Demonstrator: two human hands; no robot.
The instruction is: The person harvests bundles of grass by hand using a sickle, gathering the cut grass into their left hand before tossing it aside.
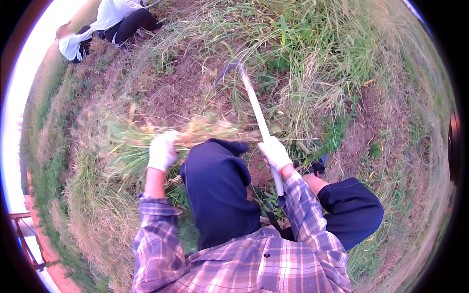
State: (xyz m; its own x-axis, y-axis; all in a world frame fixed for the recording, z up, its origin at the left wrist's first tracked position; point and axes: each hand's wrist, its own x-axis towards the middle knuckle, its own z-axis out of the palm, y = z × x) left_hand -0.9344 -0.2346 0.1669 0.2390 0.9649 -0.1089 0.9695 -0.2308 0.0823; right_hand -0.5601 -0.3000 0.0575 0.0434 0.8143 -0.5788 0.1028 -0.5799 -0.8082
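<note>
My left hand (pixel 163 151), in a white glove, is closed on a bunch of pulled or cut grass (pixel 128 146) beside my left knee; the bunch is blurred. In a matching glove, my right hand (pixel 274 154) grips the pale shaft of a sickle (pixel 256 104) in front of me. The sickle's dark curved blade (pixel 226 71) points left at the far end of the shaft, over low weeds and soil. Tall green and dry grass (pixel 311 69) stands beyond the blade to the right.
Two people in white tops crouch at the upper left, the nearer one (pixel 115 18) in dark trousers. Bare reddish soil (pixel 172 95) with dry stalks lies ahead. My bent knees (pixel 216 172) are between my arms and to the right. A metal frame (pixel 27 241) stands at the far lower left.
</note>
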